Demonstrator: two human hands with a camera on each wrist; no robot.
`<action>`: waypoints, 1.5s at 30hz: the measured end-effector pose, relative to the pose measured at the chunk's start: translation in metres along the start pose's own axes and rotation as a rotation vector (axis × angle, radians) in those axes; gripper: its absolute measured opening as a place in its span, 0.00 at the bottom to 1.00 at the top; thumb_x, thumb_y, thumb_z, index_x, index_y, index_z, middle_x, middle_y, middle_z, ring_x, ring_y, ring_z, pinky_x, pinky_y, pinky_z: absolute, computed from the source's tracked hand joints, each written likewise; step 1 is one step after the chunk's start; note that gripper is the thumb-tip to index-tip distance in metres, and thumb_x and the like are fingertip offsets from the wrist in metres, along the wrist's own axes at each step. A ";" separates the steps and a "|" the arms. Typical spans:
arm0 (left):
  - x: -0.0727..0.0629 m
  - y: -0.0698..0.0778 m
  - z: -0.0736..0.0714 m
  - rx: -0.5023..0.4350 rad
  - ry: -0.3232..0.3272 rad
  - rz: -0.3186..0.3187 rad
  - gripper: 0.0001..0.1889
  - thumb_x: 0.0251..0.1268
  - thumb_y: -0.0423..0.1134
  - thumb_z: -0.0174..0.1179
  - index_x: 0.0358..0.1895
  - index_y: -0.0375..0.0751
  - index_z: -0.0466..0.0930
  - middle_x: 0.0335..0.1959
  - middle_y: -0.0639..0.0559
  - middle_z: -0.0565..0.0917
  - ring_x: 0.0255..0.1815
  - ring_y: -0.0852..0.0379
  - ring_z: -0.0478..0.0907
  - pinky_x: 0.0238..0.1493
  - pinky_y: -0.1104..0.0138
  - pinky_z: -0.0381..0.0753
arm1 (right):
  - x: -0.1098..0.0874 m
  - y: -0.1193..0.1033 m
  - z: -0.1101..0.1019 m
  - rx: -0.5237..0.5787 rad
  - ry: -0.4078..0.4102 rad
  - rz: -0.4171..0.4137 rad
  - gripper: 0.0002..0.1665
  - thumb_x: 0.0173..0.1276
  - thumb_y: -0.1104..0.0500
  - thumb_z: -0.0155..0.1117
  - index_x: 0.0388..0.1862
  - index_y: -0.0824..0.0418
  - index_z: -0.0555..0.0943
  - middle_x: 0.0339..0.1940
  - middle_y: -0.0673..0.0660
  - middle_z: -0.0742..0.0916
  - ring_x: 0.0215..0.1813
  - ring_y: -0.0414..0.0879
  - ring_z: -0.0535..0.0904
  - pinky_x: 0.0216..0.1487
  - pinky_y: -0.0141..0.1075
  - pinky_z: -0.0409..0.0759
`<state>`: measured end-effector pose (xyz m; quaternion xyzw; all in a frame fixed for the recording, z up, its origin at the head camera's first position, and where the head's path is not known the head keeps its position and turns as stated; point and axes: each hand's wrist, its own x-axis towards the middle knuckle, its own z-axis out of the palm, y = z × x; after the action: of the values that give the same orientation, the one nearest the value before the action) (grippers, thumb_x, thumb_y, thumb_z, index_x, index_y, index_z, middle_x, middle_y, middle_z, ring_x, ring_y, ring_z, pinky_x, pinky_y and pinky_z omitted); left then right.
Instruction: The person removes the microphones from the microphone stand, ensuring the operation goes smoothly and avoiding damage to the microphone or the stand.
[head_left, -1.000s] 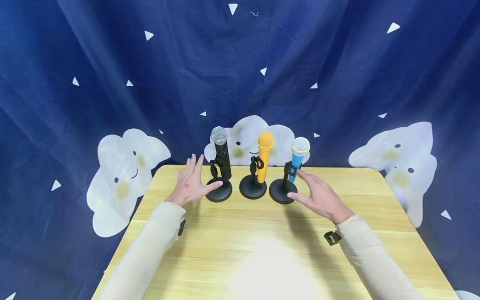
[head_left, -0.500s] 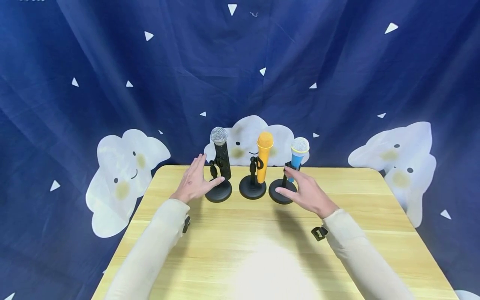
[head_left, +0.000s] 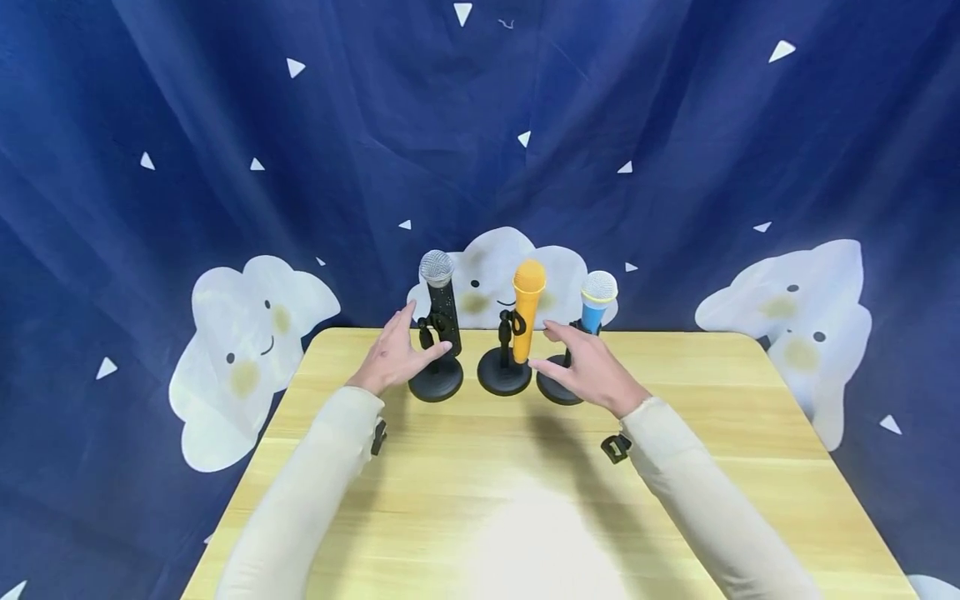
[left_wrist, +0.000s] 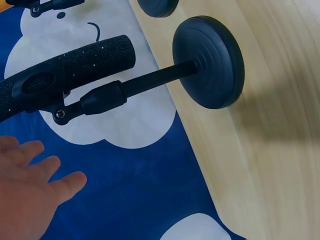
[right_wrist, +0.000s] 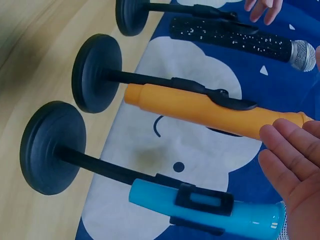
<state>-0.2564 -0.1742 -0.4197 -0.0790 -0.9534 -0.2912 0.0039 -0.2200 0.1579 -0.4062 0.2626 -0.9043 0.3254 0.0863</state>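
Note:
Three microphones stand in black round-based stands at the back of the table. The speckled black microphone point(head_left: 445, 312) with a silver head is on the left, the orange microphone point(head_left: 527, 312) in the middle, the blue microphone point(head_left: 592, 318) with a white head on the right. My left hand point(head_left: 392, 357) is beside the black microphone's stand point(left_wrist: 210, 62), fingers extended, holding nothing. In the head view my right hand point(head_left: 588, 367) overlaps the blue microphone's stand point(right_wrist: 52, 147), its fingertips near the orange microphone. The right wrist view shows those fingers point(right_wrist: 285, 150) straight, with nothing held.
The wooden table point(head_left: 450, 483) has a bright glare near its front. Behind it hangs a blue curtain point(head_left: 360, 150) with white clouds and triangles. The orange microphone's stand point(head_left: 504, 372) sits between the other two. Each wrist carries a black strap mount point(head_left: 616, 448).
My right hand has moved left from the blue microphone toward the orange one. My left hand has shifted slightly right, closer to the black microphone. The microphones have stayed in place.

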 end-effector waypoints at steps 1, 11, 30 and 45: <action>0.000 0.000 0.000 -0.007 0.001 -0.001 0.58 0.58 0.71 0.59 0.81 0.40 0.44 0.79 0.35 0.53 0.79 0.40 0.49 0.75 0.45 0.54 | 0.002 -0.001 0.001 0.006 -0.001 -0.002 0.42 0.67 0.43 0.70 0.71 0.66 0.71 0.58 0.64 0.84 0.60 0.57 0.80 0.62 0.54 0.77; 0.005 0.000 0.001 -0.088 0.011 -0.029 0.57 0.58 0.69 0.63 0.81 0.41 0.45 0.80 0.38 0.53 0.79 0.40 0.51 0.76 0.47 0.54 | 0.018 -0.011 0.011 0.021 -0.030 -0.033 0.43 0.69 0.42 0.67 0.72 0.67 0.69 0.62 0.64 0.82 0.62 0.56 0.80 0.64 0.52 0.75; 0.016 0.003 0.008 -0.213 0.097 -0.010 0.55 0.56 0.59 0.71 0.79 0.39 0.49 0.77 0.40 0.61 0.76 0.43 0.59 0.74 0.51 0.61 | 0.039 -0.023 0.026 0.096 0.052 0.007 0.41 0.68 0.45 0.68 0.73 0.65 0.69 0.66 0.62 0.80 0.68 0.55 0.74 0.68 0.50 0.72; 0.022 0.009 0.012 -0.277 0.145 -0.026 0.48 0.56 0.50 0.75 0.75 0.36 0.58 0.73 0.37 0.67 0.74 0.45 0.63 0.73 0.54 0.64 | 0.049 -0.026 0.040 0.226 0.091 0.026 0.41 0.69 0.48 0.69 0.73 0.66 0.68 0.66 0.64 0.79 0.66 0.56 0.76 0.65 0.49 0.75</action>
<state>-0.2760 -0.1568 -0.4238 -0.0453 -0.9023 -0.4249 0.0579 -0.2469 0.0949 -0.4068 0.2440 -0.8602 0.4381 0.0927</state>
